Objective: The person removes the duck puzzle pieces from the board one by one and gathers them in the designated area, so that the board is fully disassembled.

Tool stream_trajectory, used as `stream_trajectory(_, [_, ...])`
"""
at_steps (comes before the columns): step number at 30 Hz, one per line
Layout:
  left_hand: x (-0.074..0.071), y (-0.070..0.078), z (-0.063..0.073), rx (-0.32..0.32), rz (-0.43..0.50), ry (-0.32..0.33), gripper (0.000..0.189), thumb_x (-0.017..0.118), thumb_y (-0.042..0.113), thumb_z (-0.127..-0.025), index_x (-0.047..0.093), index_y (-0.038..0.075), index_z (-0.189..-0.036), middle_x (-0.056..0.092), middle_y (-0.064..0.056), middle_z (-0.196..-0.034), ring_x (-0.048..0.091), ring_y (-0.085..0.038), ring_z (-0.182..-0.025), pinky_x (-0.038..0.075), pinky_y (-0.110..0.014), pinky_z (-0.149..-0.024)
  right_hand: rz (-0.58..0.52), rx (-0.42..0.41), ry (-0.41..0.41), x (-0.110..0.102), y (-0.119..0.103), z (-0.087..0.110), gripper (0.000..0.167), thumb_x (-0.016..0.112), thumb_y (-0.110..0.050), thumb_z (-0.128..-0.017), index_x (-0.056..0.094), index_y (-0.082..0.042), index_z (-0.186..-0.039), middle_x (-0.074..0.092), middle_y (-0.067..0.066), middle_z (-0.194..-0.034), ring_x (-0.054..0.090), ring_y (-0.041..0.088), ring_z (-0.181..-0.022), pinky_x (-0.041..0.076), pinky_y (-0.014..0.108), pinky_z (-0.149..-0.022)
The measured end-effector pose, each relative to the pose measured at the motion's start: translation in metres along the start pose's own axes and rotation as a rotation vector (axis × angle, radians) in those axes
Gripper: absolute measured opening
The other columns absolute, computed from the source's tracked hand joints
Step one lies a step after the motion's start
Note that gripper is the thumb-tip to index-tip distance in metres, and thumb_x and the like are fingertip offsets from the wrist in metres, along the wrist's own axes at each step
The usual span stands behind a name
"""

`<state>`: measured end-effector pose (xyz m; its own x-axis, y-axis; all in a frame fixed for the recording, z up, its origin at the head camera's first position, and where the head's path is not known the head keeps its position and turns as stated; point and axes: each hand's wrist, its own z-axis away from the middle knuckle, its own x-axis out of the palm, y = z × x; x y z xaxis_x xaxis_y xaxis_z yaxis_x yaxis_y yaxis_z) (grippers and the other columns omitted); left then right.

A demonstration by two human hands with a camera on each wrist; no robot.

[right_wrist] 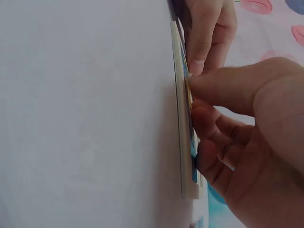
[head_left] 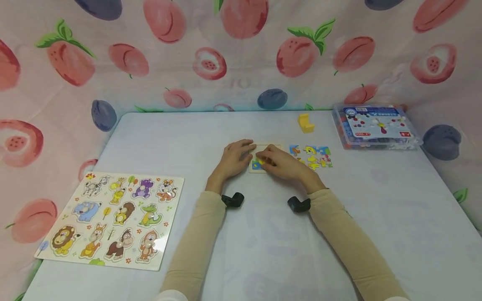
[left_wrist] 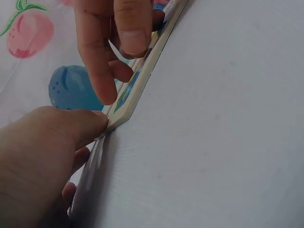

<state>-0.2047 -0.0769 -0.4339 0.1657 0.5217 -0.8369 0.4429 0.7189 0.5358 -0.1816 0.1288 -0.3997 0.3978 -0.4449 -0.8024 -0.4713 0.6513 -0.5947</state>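
Note:
A small wooden jigsaw board [head_left: 265, 147] lies flat on the table, with blue and yellow picture pieces in its lower part. My left hand [head_left: 234, 158] rests at its left side, fingers extended; in the left wrist view the thumb touches the board's corner [left_wrist: 119, 118]. My right hand [head_left: 282, 163] is over the board, thumb and index finger pinching a yellowish puzzle piece [right_wrist: 191, 100] against its surface. The fingers hide most of that piece. Loose puzzle pieces [head_left: 324, 151] are spread just right of the board.
A large animal puzzle board [head_left: 124, 221] lies at the left. Toward the back right are a yellow block-like object [head_left: 306, 123] and a clear plastic case [head_left: 376, 127] of coloured parts. Fruit-patterned cloth [head_left: 241, 62] hangs behind the white table [head_left: 263, 251].

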Motion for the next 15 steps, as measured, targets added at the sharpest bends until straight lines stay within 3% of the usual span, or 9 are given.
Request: stream_trajectory(15, [-0.0014,0.0014,-0.0005,-0.001,-0.012,-0.003,0.039,0.051,0.024,-0.098,0.053,0.016,-0.136,0.044,-0.002,-0.146,0.033,-0.022,-0.139,0.018,-0.05,-0.115,-0.028,0.04,0.003,0.0021,0.0027,-0.0016,0.036,0.058,-0.012,-0.092,0.057,-0.008,-0.128,0.051,0.009,-0.11,0.051,0.02,-0.091,0.044,0.033,-0.082])
